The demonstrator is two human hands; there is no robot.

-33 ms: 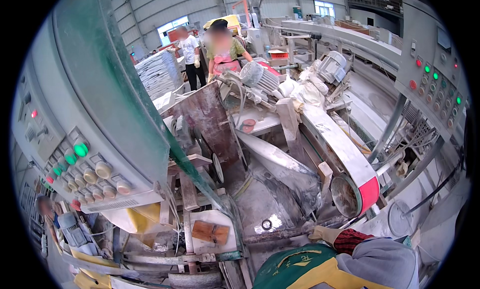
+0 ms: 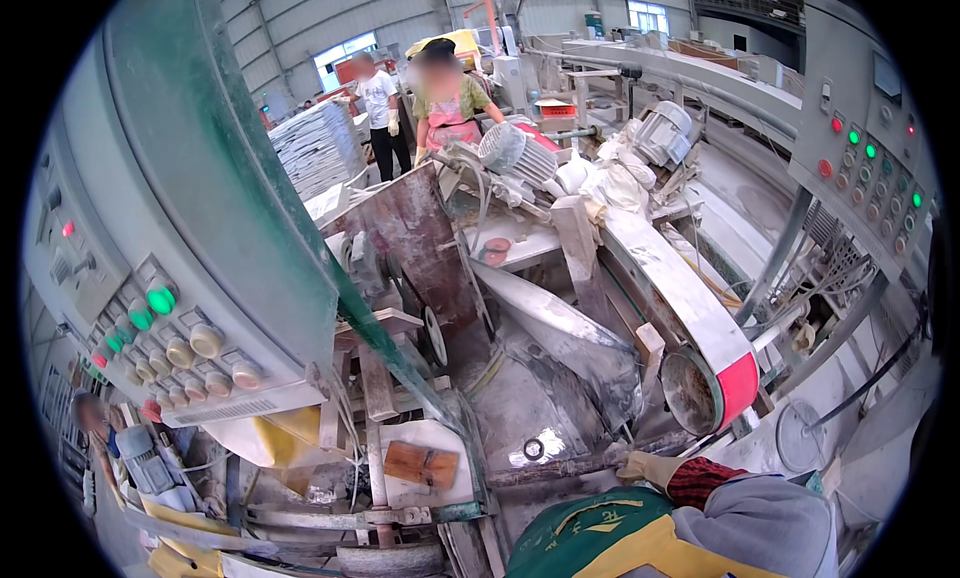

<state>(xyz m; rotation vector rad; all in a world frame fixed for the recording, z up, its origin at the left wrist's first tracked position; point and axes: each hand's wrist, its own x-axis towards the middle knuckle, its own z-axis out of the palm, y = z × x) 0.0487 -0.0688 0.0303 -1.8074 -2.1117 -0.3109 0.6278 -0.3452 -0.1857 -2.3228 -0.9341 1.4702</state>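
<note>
My right hand (image 2: pixel 648 469), in a pale glove with a red-and-black checked cuff, lies low in front of my green apron (image 2: pixel 585 533). It is next to a dirty metal rail (image 2: pixel 570 466); its fingers are too unclear to show whether they grip anything. My left hand is out of view. Just beyond the right hand is a belt machine with a long white guard (image 2: pixel 675 278), a bright red end (image 2: pixel 738 388) and a round drum (image 2: pixel 692 393). A dusty grey, curved sheet (image 2: pixel 570 328) slopes beside it. A small dark ring (image 2: pixel 533 448) lies beyond the rail.
A large control cabinet (image 2: pixel 240 228) with lit buttons looms on the left; another control panel (image 2: pixel 865 148) stands at right. A reddish-brown wooden block (image 2: pixel 422 465) lies nearer. Beyond are a motor (image 2: pixel 518 153), a person in a pink apron (image 2: pixel 450 108) and a person in white (image 2: pixel 378 103).
</note>
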